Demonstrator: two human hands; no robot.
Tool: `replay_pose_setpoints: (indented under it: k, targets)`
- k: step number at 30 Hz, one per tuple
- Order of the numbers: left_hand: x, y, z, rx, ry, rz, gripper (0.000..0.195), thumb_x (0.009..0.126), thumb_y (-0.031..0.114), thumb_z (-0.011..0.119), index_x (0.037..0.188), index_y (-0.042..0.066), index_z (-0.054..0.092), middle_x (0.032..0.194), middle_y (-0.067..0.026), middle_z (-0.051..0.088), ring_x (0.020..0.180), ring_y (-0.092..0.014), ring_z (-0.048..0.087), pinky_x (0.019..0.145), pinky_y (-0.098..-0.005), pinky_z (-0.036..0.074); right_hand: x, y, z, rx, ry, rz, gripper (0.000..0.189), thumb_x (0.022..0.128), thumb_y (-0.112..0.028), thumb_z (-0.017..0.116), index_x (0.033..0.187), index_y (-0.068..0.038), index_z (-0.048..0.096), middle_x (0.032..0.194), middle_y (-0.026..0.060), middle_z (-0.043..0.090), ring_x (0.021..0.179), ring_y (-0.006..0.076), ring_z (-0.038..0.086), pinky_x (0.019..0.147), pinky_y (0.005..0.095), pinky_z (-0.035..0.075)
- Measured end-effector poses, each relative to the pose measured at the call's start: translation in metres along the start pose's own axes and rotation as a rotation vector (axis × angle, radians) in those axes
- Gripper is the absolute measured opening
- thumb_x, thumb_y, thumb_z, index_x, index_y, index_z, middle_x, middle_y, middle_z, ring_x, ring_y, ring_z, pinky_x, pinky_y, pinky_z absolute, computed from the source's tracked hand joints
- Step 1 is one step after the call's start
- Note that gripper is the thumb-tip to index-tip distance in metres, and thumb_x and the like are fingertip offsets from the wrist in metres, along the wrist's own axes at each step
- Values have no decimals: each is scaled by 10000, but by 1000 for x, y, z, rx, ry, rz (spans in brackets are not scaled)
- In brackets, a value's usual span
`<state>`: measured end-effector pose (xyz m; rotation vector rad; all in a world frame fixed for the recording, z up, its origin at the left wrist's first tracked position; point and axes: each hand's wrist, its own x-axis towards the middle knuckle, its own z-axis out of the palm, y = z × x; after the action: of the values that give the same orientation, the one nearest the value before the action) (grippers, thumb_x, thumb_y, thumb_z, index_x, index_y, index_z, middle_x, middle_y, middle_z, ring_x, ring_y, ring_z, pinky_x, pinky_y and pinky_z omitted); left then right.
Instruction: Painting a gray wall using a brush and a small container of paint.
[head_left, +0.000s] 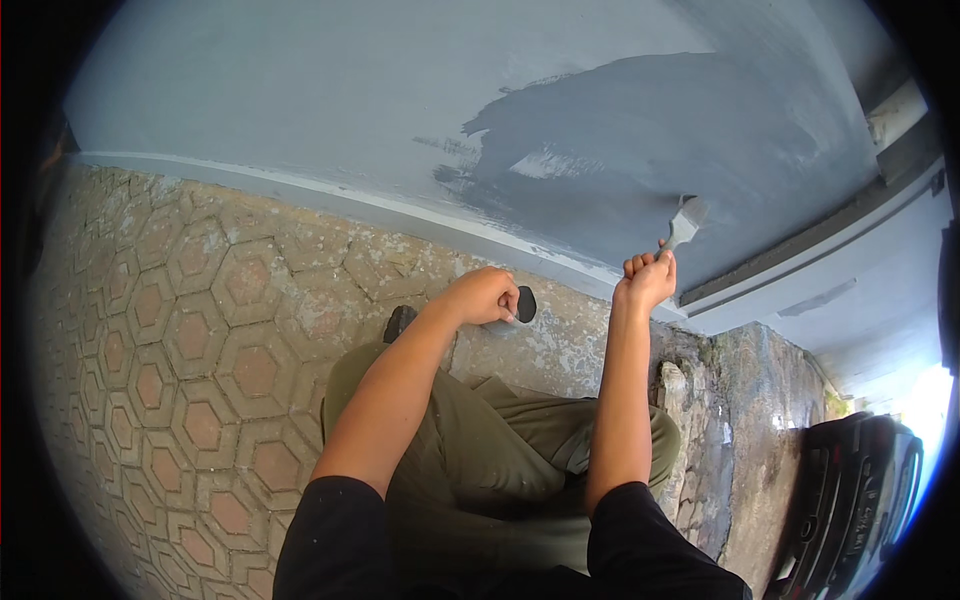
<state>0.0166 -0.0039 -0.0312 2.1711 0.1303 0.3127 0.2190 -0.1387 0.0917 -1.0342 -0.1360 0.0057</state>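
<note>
My right hand (649, 281) grips the handle of a flat paintbrush (684, 229) with a pale grey, paint-smeared head. Its bristles are at the wall (300, 90), over a patch of darker grey paint (637, 127); whether they touch is hard to tell. That patch has ragged, streaky edges, with a lighter spot inside it. My left hand (484, 295) holds a small container (504, 327) by its rim, low over the paving. Dark grey paint (527, 304) shows in its mouth, while my fingers hide part of the container.
A pale ledge (337, 199) runs along the wall's foot. Hexagonal paving blocks (255, 371), spattered with paint near the wall, cover the ground. My bent legs (480, 427) are below my arms. To the right are a wall corner (682, 311), broken stone edging (679, 405) and a parked dark car (847, 495).
</note>
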Motion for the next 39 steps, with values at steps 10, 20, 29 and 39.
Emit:
replay_pose_setpoints:
  k: [10,20,29,39]
  targets:
    - [-4,14,-4,-36,24,-96,200,783,74,865,943,36,751,927,-91,743,849,-237,684,779,-405,542,-121,37,89,-268,-713,567,249,1129,-184,493,1194,13,631,637,-32,412,465,56,287,424,286,211]
    - [-3,7,-5,-34,-10,-48,145,769,79,896,858,35,791,818,-41,626,722,-148,613,685,-317,509,-16,2,3,36,-333,403,237,1105,-188,551,1093,4,690,654,-26,455,485,51,304,438,270,219]
    - [-2,11,-4,-40,-5,-80,140,767,74,888,849,32,781,846,-59,641,732,-179,641,696,-343,510,55,-17,-38,171,354,47,199,1143,-238,448,1049,-64,472,628,-33,321,476,80,232,446,299,171]
    - [-2,12,-4,-43,1,-146,149,763,61,897,850,26,782,791,-54,646,702,-151,606,665,-327,494,-69,25,43,-187,-723,620,222,1158,-264,421,1034,-90,483,619,-42,346,463,63,231,418,291,161]
